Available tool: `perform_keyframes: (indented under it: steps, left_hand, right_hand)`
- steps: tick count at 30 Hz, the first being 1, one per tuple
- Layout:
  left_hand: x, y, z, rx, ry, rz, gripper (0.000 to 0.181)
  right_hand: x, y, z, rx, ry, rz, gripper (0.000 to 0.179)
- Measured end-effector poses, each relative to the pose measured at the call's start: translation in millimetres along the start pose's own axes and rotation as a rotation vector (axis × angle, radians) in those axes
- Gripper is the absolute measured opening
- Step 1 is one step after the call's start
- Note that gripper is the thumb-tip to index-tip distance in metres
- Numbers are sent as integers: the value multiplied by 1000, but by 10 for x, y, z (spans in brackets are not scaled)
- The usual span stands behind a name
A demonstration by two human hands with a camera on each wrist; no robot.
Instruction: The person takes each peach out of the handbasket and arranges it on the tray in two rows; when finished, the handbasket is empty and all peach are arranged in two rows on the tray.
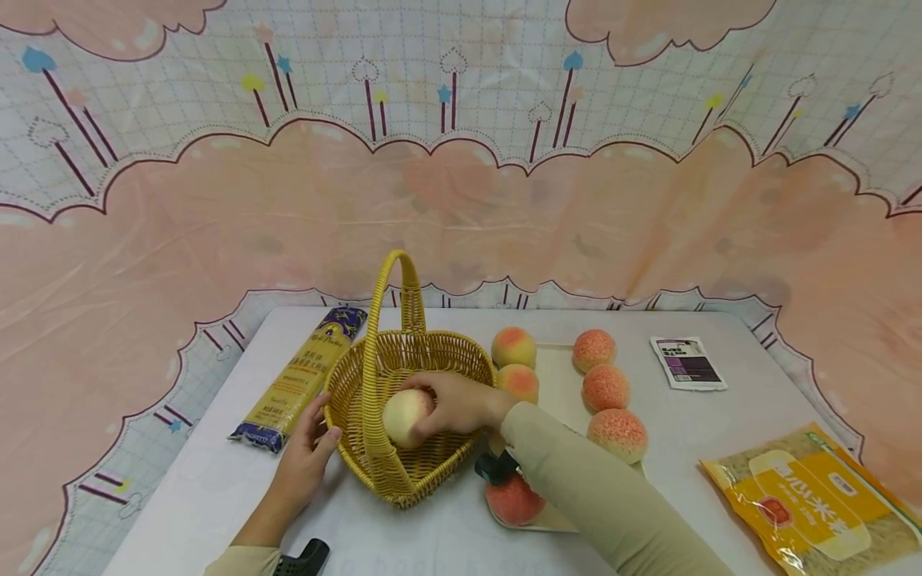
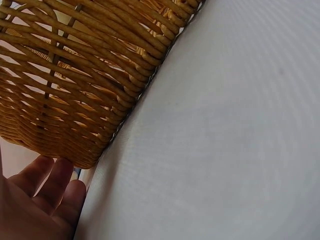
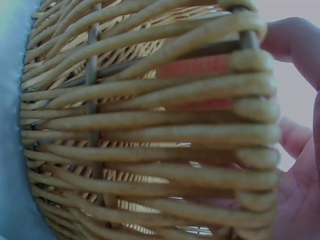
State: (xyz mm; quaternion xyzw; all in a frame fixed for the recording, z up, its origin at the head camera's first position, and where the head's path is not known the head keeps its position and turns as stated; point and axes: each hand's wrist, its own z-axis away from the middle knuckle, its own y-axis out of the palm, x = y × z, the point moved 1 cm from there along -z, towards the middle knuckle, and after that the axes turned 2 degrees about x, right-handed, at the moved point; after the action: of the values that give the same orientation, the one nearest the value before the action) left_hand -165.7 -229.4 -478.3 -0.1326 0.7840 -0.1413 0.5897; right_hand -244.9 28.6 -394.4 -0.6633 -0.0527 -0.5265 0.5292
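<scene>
A yellow wicker basket [image 1: 461, 349] with a tall arched handle [image 1: 372, 360] stands left of the table's middle. Inside it, my right hand [image 1: 461, 402] grips a pale peach [image 1: 405, 416] between thumb and fingers, low over the woven bottom. In the right wrist view the basket wall [image 3: 150, 132] covers most of the peach, where reddish skin shows through the weave. My left hand [image 1: 302, 460] rests against the basket's left side, fingertips right at the rim. Its extended fingers [image 2: 57, 182] show against the outer weave in the left wrist view.
Right of the basket, a cream tray [image 1: 560, 384] bears several peaches [image 1: 606, 387], partly hidden by my right sleeve. A spaghetti packet [image 1: 298, 380] lies at the left. Further right are a white and purple sachet [image 1: 687, 364] and a yellow bag of grain [image 1: 807, 500].
</scene>
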Motion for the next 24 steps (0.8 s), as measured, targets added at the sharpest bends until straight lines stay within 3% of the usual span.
perform_keyframes:
  steps: [8, 17, 24]
  left_hand:
    - [-15, 0, 4, 6, -12, 12, 55]
    - [-33, 0, 1, 13, -21, 8, 55]
    - [-31, -4, 1, 15, -25, 16, 55]
  right_hand:
    - [-27, -38, 49, -36, -28, -26, 65]
    - [-31, -106, 112, -95, -62, 21, 62]
    - [-27, -156, 178, -106, -71, -34, 60]
